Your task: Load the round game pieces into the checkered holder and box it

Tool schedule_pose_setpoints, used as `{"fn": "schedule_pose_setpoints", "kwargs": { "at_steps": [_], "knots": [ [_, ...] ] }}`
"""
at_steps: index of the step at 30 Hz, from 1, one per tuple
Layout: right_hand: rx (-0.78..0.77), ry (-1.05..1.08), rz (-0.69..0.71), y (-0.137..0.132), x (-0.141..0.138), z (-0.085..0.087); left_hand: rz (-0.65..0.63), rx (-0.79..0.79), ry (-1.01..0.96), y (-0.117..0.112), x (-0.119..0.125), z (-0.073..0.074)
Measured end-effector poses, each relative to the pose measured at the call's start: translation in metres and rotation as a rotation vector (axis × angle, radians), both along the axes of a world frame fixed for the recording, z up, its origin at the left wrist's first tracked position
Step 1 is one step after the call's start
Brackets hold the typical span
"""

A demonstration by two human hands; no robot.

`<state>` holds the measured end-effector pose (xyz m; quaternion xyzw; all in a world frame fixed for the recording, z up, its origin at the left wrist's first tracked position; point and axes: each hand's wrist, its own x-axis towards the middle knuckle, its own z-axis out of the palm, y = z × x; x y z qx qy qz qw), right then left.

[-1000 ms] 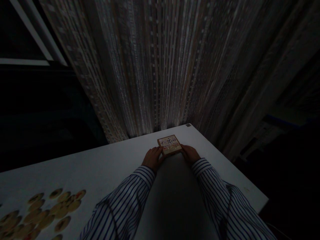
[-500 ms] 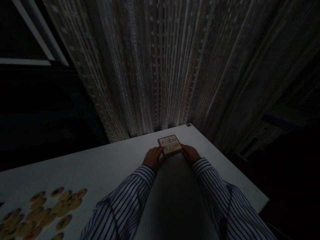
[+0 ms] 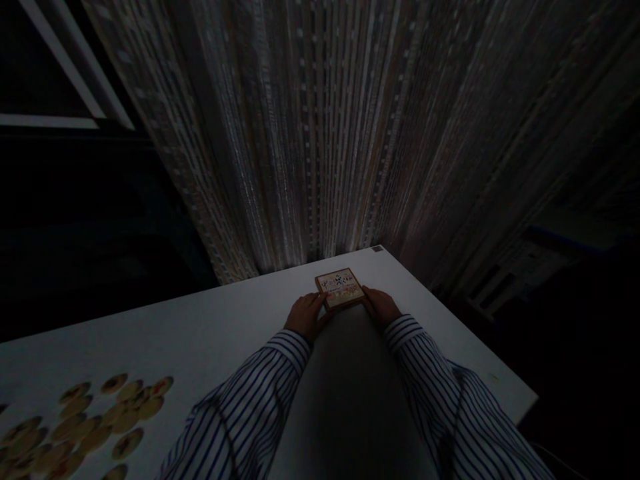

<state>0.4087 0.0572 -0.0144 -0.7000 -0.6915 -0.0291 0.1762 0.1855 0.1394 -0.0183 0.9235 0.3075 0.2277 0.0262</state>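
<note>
A flat, brown-edged chess box (image 3: 341,287) with dark brushed characters on its pale lid is on the white table near the far corner. My left hand (image 3: 306,316) grips its left side, the fingers along the near left edge. On the opposite side, my right hand (image 3: 381,307) has its fingers against the near right edge. Both hands are closed on the box, and parts of the fingers are hidden or dim. To the left lie many round wooden chess pieces (image 3: 95,437) in a loose heap, some with red or dark marks.
The white table (image 3: 200,333) ends at a right edge running toward me. Behind its far edge hangs a striped string curtain (image 3: 310,133). A small dark square (image 3: 377,249) marks the far corner. Dark shelving or equipment (image 3: 500,287) stands beyond the right edge.
</note>
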Motion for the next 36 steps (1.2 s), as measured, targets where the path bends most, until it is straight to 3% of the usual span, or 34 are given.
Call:
{"fn": "schedule_pose_setpoints", "kwargs": {
  "at_steps": [23, 36],
  "knots": [
    [-0.056, -0.002, 0.009, -0.0021, -0.0029, 0.0097, -0.014, -0.043, -0.026, -0.0045, 0.0002, 0.0079],
    [-0.038, -0.004, 0.014, -0.0013, -0.0022, 0.0068, -0.003, -0.042, -0.01, -0.0027, 0.0005, 0.0043]
  ]
}}
